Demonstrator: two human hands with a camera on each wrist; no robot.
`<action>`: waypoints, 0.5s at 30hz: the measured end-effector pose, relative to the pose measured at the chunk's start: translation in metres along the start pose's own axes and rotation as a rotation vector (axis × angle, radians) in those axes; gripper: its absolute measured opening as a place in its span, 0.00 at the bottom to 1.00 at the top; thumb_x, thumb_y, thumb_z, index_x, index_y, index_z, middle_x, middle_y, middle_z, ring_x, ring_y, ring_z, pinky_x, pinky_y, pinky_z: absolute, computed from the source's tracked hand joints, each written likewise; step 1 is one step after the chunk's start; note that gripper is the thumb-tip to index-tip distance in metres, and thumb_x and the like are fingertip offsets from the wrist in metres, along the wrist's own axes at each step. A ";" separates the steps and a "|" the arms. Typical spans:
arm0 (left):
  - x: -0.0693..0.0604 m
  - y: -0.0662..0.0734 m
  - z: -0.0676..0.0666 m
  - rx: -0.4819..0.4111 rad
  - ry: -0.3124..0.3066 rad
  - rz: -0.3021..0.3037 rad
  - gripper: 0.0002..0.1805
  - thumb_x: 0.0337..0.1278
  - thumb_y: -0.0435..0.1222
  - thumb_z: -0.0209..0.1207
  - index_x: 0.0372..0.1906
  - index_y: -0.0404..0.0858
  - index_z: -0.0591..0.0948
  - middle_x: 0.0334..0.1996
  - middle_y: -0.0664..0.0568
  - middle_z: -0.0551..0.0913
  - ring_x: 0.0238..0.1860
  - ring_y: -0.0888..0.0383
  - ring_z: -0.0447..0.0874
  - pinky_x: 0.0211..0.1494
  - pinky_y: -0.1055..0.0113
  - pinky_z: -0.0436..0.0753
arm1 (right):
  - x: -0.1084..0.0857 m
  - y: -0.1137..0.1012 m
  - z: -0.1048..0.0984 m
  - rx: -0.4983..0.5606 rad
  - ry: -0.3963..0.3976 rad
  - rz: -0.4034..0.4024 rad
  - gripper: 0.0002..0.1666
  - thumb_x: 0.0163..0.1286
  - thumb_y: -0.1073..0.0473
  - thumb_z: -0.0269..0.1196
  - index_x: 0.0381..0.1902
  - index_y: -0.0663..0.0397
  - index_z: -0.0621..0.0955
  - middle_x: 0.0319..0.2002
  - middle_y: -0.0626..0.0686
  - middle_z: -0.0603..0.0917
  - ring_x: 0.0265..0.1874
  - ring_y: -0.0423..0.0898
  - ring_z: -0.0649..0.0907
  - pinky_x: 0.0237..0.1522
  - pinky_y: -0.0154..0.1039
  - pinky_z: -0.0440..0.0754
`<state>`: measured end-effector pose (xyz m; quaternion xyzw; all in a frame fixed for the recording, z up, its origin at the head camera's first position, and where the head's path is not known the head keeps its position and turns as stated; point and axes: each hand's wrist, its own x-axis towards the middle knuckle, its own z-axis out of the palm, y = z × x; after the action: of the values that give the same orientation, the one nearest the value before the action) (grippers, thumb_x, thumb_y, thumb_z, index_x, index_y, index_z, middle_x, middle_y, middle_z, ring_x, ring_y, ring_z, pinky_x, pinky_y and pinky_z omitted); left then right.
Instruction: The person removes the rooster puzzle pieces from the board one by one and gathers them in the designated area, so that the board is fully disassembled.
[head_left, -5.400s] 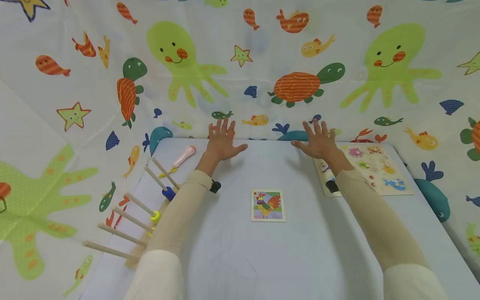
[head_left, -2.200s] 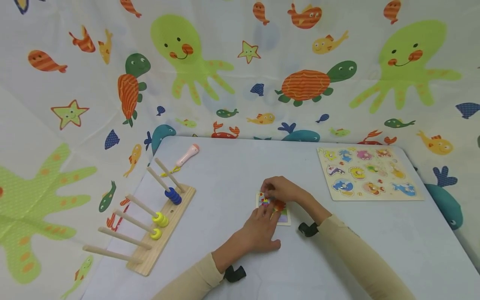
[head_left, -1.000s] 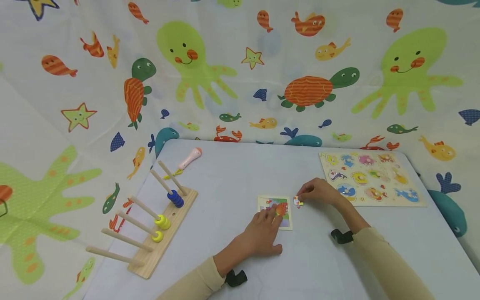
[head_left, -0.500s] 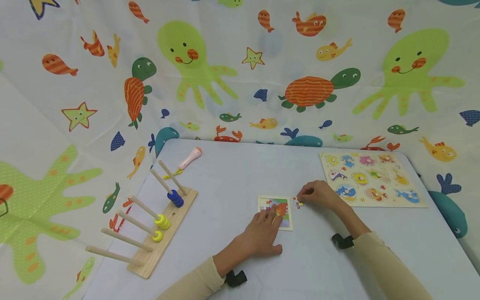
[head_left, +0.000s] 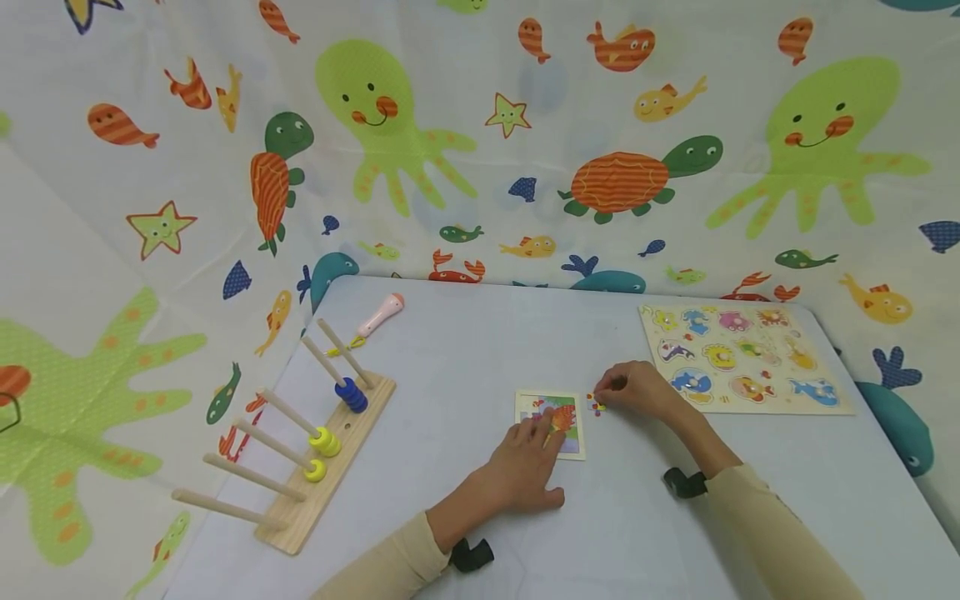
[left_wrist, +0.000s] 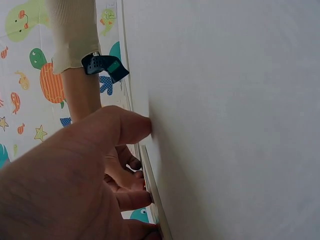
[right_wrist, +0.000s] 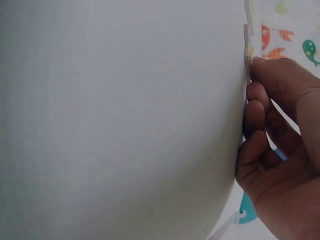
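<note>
Puzzle piece [head_left: 595, 407] pinched by right hand [head_left: 639, 389], puzzle board [head_left: 572, 425] under left hand [head_left: 521, 472]

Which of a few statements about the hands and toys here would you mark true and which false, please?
1. The left hand rests its fingers on the small framed puzzle. True.
2. The right hand holds a blue ring. False: it holds a small puzzle piece just right of the framed puzzle.
3. The pink microphone-shaped toy lies toward the far left corner of the table. True.
4. The yellow rings share one peg of the wooden stand. False: they sit on two pegs.
5. The animal board lies at the left. False: it lies at the right.
</note>
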<state>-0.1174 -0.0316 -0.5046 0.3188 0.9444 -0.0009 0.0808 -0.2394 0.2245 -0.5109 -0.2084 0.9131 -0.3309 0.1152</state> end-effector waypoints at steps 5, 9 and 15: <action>0.001 0.000 -0.002 0.011 -0.001 0.005 0.44 0.56 0.61 0.56 0.72 0.41 0.63 0.75 0.40 0.53 0.67 0.46 0.59 0.66 0.55 0.63 | 0.005 0.004 -0.007 -0.004 -0.001 -0.012 0.08 0.69 0.51 0.66 0.35 0.46 0.89 0.30 0.42 0.84 0.32 0.44 0.78 0.36 0.38 0.76; 0.001 -0.001 -0.001 0.013 0.013 0.011 0.44 0.56 0.61 0.56 0.72 0.41 0.63 0.75 0.39 0.53 0.67 0.46 0.59 0.66 0.55 0.63 | 0.013 -0.008 -0.010 0.030 -0.007 -0.053 0.06 0.69 0.54 0.66 0.36 0.48 0.88 0.28 0.43 0.83 0.30 0.45 0.77 0.33 0.38 0.75; -0.002 -0.001 0.000 0.013 -0.007 0.016 0.44 0.57 0.62 0.55 0.73 0.41 0.61 0.76 0.40 0.52 0.68 0.46 0.58 0.67 0.54 0.63 | 0.025 -0.046 0.006 0.035 -0.133 -0.167 0.12 0.67 0.62 0.67 0.48 0.50 0.87 0.34 0.42 0.83 0.33 0.44 0.78 0.36 0.36 0.77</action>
<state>-0.1168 -0.0333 -0.5041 0.3268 0.9415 -0.0076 0.0818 -0.2457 0.1776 -0.4867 -0.3033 0.8770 -0.3407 0.1512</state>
